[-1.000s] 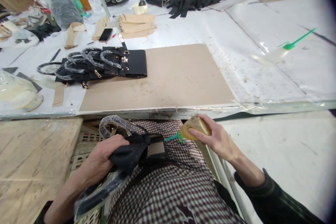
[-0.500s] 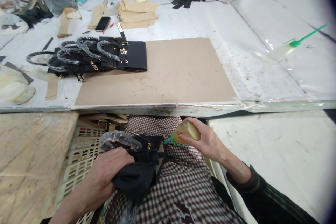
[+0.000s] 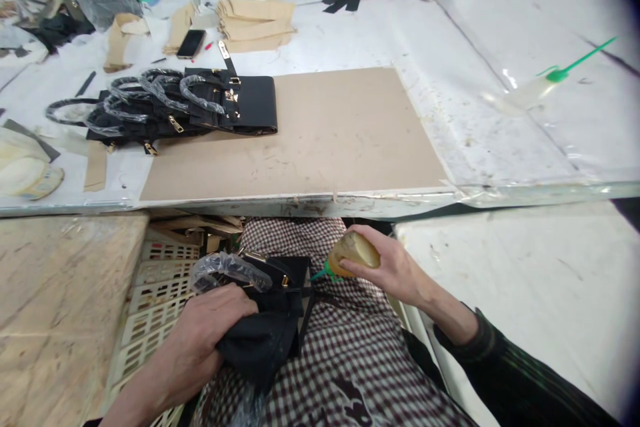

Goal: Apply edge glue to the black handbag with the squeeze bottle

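A black handbag [image 3: 265, 340] with a plastic-wrapped handle and gold fittings rests on the checked apron over my lap. My left hand [image 3: 205, 327] is closed on the bag's near side, fingers partly hidden behind its fabric. In my right hand [image 3: 385, 263] I grip a glue bottle [image 3: 357, 255] holding yellowish liquid, tipped to the left. Its green nozzle [image 3: 321, 272] points at the open right edge of the bag, and I cannot tell whether the tip touches it.
Overlapping black handbags [image 3: 200, 103] lie on a brown board [image 3: 340, 133] on the table. A second bottle with a green nozzle [image 3: 557, 75] lies at the right. Behind are a phone [image 3: 191, 44] and tan pieces [image 3: 255, 23]. A plastic crate [image 3: 155, 300] stands by my left forearm.
The nozzle tip has shifted slightly downward along the bag's right edge. Both hands keep their holds, and the whole view has moved a little.
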`<move>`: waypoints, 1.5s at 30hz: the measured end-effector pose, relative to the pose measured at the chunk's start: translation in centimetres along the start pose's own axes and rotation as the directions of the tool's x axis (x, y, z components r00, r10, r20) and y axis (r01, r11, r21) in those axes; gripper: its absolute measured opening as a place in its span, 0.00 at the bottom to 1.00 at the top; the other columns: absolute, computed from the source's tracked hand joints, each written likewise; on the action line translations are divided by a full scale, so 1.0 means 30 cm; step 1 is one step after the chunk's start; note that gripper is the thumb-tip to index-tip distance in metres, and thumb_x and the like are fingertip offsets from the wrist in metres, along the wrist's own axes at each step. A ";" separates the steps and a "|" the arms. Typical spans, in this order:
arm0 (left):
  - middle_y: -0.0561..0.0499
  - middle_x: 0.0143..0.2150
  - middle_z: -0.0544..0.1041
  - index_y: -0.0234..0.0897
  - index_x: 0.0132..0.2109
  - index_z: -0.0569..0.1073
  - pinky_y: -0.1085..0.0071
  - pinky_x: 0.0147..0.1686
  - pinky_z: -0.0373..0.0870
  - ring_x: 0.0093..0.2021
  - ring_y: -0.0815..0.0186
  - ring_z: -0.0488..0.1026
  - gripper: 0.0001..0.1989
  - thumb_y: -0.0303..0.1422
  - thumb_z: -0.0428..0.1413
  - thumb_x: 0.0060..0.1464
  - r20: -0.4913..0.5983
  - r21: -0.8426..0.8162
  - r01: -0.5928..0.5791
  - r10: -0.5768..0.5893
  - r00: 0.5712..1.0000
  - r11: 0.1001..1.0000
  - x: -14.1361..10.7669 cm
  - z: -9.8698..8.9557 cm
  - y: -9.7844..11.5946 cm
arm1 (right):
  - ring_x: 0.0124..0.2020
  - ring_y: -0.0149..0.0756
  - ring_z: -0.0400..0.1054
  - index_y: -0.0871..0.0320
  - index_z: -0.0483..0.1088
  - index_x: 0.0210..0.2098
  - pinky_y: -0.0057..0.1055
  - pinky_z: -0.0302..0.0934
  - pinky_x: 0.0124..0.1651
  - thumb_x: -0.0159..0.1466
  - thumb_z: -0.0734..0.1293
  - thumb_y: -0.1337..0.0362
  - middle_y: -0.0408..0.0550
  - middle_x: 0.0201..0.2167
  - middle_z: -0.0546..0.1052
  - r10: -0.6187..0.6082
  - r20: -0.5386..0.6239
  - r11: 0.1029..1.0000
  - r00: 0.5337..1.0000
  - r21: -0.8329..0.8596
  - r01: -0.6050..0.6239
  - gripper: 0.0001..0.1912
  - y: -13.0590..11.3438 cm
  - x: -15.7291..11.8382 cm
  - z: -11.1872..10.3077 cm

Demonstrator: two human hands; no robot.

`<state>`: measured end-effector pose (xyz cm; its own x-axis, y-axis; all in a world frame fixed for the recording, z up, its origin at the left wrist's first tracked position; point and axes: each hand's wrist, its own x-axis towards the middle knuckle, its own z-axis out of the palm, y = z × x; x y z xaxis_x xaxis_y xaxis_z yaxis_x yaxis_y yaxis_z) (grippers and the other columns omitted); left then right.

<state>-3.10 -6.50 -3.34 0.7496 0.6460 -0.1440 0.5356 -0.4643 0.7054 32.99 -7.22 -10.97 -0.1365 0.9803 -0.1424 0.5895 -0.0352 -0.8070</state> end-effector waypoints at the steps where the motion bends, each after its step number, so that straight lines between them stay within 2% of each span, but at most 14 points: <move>1: 0.50 0.40 0.78 0.41 0.46 0.71 0.69 0.40 0.69 0.40 0.63 0.75 0.15 0.20 0.46 0.61 -0.002 0.001 0.000 0.000 1.000 1.000 -0.002 0.002 -0.001 | 0.44 0.46 0.75 0.54 0.68 0.55 0.41 0.69 0.48 0.64 0.71 0.49 0.49 0.48 0.79 0.024 0.035 1.000 0.999 0.019 -0.025 0.24 -0.007 -0.001 -0.007; 3: 0.50 0.41 0.78 0.41 0.47 0.72 0.69 0.41 0.69 0.41 0.63 0.75 0.16 0.19 0.47 0.60 -0.004 0.002 0.000 0.000 1.000 1.000 -0.009 0.007 -0.003 | 0.41 0.44 0.75 0.54 0.69 0.53 0.39 0.69 0.45 0.63 0.71 0.50 0.48 0.44 0.80 0.094 0.053 0.994 0.994 0.053 -0.097 0.23 -0.017 -0.002 -0.022; 6: 0.50 0.40 0.78 0.41 0.46 0.72 0.70 0.40 0.69 0.40 0.63 0.75 0.17 0.18 0.47 0.58 -0.019 0.004 -0.004 0.004 1.000 1.000 -0.019 0.015 0.001 | 0.39 0.44 0.75 0.55 0.69 0.52 0.38 0.69 0.43 0.63 0.71 0.47 0.47 0.40 0.80 0.193 -0.013 0.977 0.981 0.097 -0.191 0.25 -0.022 -0.006 -0.035; 9: 0.51 0.38 0.78 0.41 0.46 0.72 0.71 0.38 0.69 0.39 0.64 0.76 0.17 0.18 0.47 0.58 -0.033 0.015 -0.023 0.023 0.999 1.000 -0.022 0.022 0.017 | 0.38 0.44 0.75 0.55 0.69 0.52 0.38 0.68 0.41 0.62 0.71 0.46 0.46 0.38 0.80 0.229 -0.027 0.969 0.973 0.097 -0.225 0.26 -0.027 -0.012 -0.033; 13: 0.50 0.37 0.78 0.40 0.46 0.72 0.71 0.36 0.68 0.37 0.64 0.76 0.18 0.17 0.47 0.56 -0.043 0.023 -0.053 0.053 0.998 0.998 -0.021 0.029 0.036 | 0.37 0.43 0.74 0.56 0.70 0.49 0.37 0.66 0.39 0.62 0.71 0.48 0.47 0.37 0.80 0.217 0.033 0.974 0.976 0.056 -0.218 0.22 -0.037 -0.016 -0.020; 15: 0.50 0.37 0.78 0.40 0.46 0.72 0.71 0.36 0.68 0.37 0.64 0.76 0.18 0.16 0.47 0.55 -0.041 0.020 -0.054 0.055 0.998 0.998 -0.021 0.032 0.041 | 0.34 0.41 0.73 0.56 0.71 0.49 0.35 0.66 0.35 0.63 0.70 0.48 0.47 0.37 0.80 0.241 0.070 0.966 0.968 0.082 -0.247 0.22 -0.036 -0.017 -0.015; 19: 0.51 0.37 0.78 0.40 0.46 0.71 0.72 0.35 0.67 0.37 0.65 0.75 0.18 0.16 0.47 0.55 -0.039 0.011 -0.057 0.058 0.998 0.998 -0.021 0.033 0.041 | 0.23 0.35 0.69 0.56 0.70 0.49 0.31 0.62 0.24 0.62 0.70 0.47 0.45 0.32 0.78 0.322 0.159 0.909 0.933 0.222 -0.352 0.23 -0.019 -0.020 -0.013; 22: 0.50 0.38 0.78 0.40 0.46 0.71 0.71 0.37 0.67 0.38 0.64 0.75 0.19 0.15 0.47 0.54 -0.036 0.007 -0.052 0.053 0.998 0.999 -0.022 0.034 0.040 | 0.19 0.32 0.65 0.56 0.70 0.47 0.29 0.60 0.20 0.62 0.70 0.47 0.43 0.28 0.76 0.357 0.225 0.847 0.907 0.331 -0.416 0.22 -0.019 -0.023 -0.023; 26: 0.50 0.38 0.78 0.40 0.47 0.71 0.71 0.36 0.67 0.38 0.64 0.75 0.19 0.16 0.46 0.55 -0.039 0.024 -0.059 0.060 0.997 0.998 -0.022 0.036 0.039 | 0.19 0.31 0.64 0.57 0.71 0.42 0.29 0.60 0.19 0.61 0.71 0.47 0.41 0.25 0.72 0.384 0.176 0.811 0.906 0.406 -0.422 0.21 -0.033 -0.029 -0.042; 28: 0.50 0.38 0.78 0.40 0.47 0.71 0.70 0.36 0.67 0.38 0.63 0.75 0.19 0.16 0.46 0.55 -0.031 0.027 -0.051 0.052 0.998 0.998 -0.022 0.037 0.038 | 0.19 0.32 0.65 0.57 0.70 0.41 0.29 0.60 0.19 0.62 0.71 0.46 0.41 0.25 0.72 0.393 0.157 0.808 0.906 0.411 -0.422 0.21 -0.034 -0.036 -0.040; 33: 0.50 0.39 0.77 0.40 0.47 0.71 0.70 0.37 0.66 0.39 0.63 0.74 0.18 0.16 0.46 0.57 -0.006 -0.002 -0.026 0.026 1.000 1.000 -0.024 0.039 0.031 | 0.18 0.33 0.65 0.56 0.69 0.45 0.29 0.60 0.19 0.63 0.70 0.45 0.40 0.23 0.73 0.418 0.202 0.803 0.886 0.374 -0.464 0.23 0.001 -0.058 -0.003; 38: 0.49 0.40 0.77 0.41 0.49 0.71 0.69 0.39 0.66 0.41 0.62 0.74 0.18 0.17 0.46 0.59 0.003 -0.024 0.001 -0.001 1.000 1.000 -0.033 0.044 0.016 | 0.20 0.30 0.64 0.56 0.70 0.45 0.28 0.60 0.20 0.64 0.70 0.45 0.41 0.28 0.74 0.386 0.262 0.732 0.885 0.497 -0.466 0.22 0.021 -0.082 0.019; 45: 0.49 0.40 0.77 0.40 0.48 0.71 0.69 0.38 0.66 0.40 0.62 0.74 0.17 0.17 0.47 0.58 0.008 -0.017 -0.003 0.003 1.000 1.000 -0.024 0.041 0.016 | 0.21 0.30 0.60 0.57 0.73 0.40 0.25 0.54 0.17 0.64 0.71 0.48 0.43 0.28 0.72 0.305 0.305 0.612 0.902 0.663 -0.431 0.18 -0.060 -0.134 0.015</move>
<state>-2.90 -7.95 -3.76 0.7542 0.6398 -0.1474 0.5268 -0.4557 0.7175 32.12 -11.18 -9.18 -0.1861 0.8145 -0.5495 -0.1077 -0.5728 -0.8126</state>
